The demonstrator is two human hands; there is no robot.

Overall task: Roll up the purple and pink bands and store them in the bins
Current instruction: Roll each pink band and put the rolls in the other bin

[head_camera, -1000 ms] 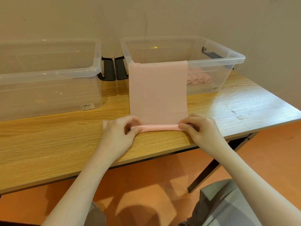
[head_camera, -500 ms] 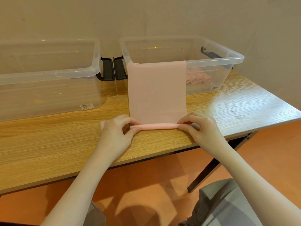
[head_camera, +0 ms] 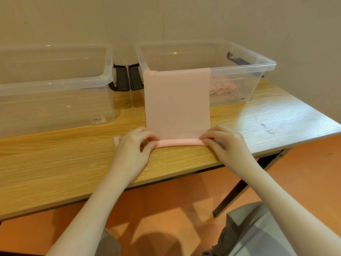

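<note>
Slightly thicker now, the roll at the near end of the pink band (head_camera: 177, 100) has crept away from me. Left hand (head_camera: 133, 145) and right hand (head_camera: 224, 143) each pinch one roll end. Its long axis runs across me on the table (head_camera: 55, 163); the smooth, flat band stretches ahead, draped over the right bin (head_camera: 265, 63).
</note>
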